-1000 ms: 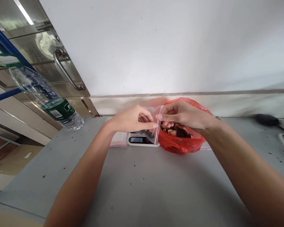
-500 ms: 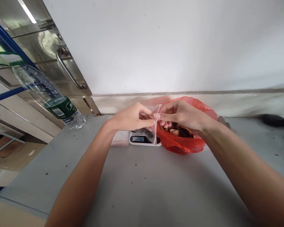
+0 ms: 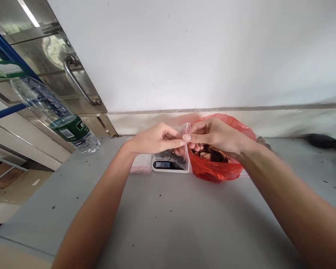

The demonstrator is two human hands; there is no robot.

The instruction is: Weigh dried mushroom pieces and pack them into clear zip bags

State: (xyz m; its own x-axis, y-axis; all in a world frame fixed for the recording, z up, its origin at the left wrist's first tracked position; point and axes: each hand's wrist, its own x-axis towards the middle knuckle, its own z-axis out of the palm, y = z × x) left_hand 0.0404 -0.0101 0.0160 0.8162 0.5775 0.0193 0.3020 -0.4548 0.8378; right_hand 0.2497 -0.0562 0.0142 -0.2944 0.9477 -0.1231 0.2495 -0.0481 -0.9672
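Above a small white digital scale [image 3: 170, 170], a clear zip bag [image 3: 188, 158] with dark pieces inside is pinched at its pink-lined edge by both hands. My left hand [image 3: 159, 139] grips it from the left, thumb stretched along the edge. My right hand [image 3: 212, 136] pinches the same edge from the right, its fingertips close to the left thumb. The scale's lit display shows digits, and its plate is mostly hidden. A red plastic bag [image 3: 212, 172] holding dark and pale pieces lies open under my right hand. More flat clear bags [image 3: 141, 164] lie left of the scale.
A large water bottle [image 3: 70, 129] with a green label stands on the grey table [image 3: 168, 231] at the left. A black object [image 3: 322, 141] lies at the far right. Behind are a white wall and a metal door with a handle [image 3: 78, 84]. Dark crumbs dot the table.
The zip bag's edge has shifted slightly right, and my left fingers have moved a little along it. The scale reading has changed from 102 to 100, decimal point unclear. The view has shifted slightly.
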